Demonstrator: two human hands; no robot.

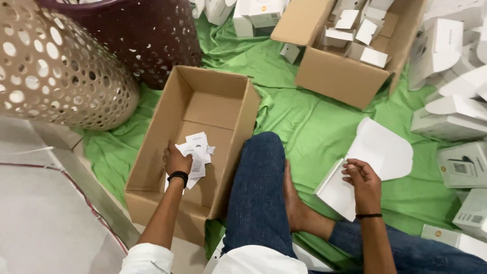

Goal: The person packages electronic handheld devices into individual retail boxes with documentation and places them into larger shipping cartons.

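Note:
My left hand (175,160) reaches down into an open brown cardboard box (152,152) and rests on a few white paper leaflets (195,152) lying on its bottom; whether the fingers grip them I cannot tell. My right hand (361,180) holds an open white carton (337,190) by its edge, its large white flap (383,149) spread over the green cloth. I sit cross-legged in blue jeans, with a bare foot (294,203) between the two hands.
A green cloth (304,116) covers the floor. A second cardboard box (345,76) with several small white boxes stands behind. More white cartons (456,116) pile up at right. Two perforated baskets, beige (56,66) and maroon (142,35), stand at back left.

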